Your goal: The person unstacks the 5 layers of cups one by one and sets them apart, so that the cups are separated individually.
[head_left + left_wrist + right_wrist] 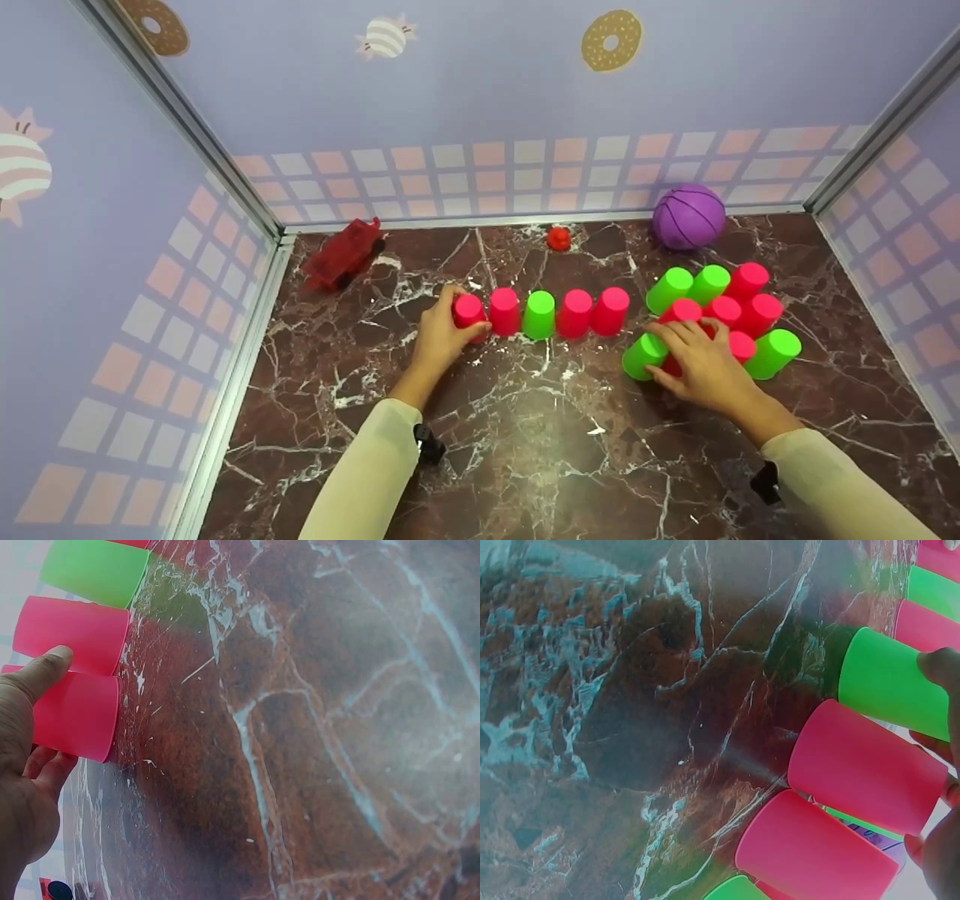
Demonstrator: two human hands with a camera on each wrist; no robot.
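My left hand [441, 335] holds a pink cup [469, 311] at the left end of a row of upside-down cups. Its thumb lies across the cup's near side in the left wrist view, with fingers behind. Beside that cup stand another pink cup [504, 312], a green cup [539, 316] and two more pink ones, the last a pink cup [611, 312]. At the right, my right hand [701, 367] pinches a green cup [643, 358] at the front left of a pink and green cluster. The hand partly hides a pink cup [866, 765] there.
A purple ball [688, 217] sits by the back wall, behind the cluster. A small red object [559, 238] lies at the back middle, and a dark red toy-like object [343, 253] at the back left. Patterned panels enclose the marbled surface [525, 450] at back and sides.
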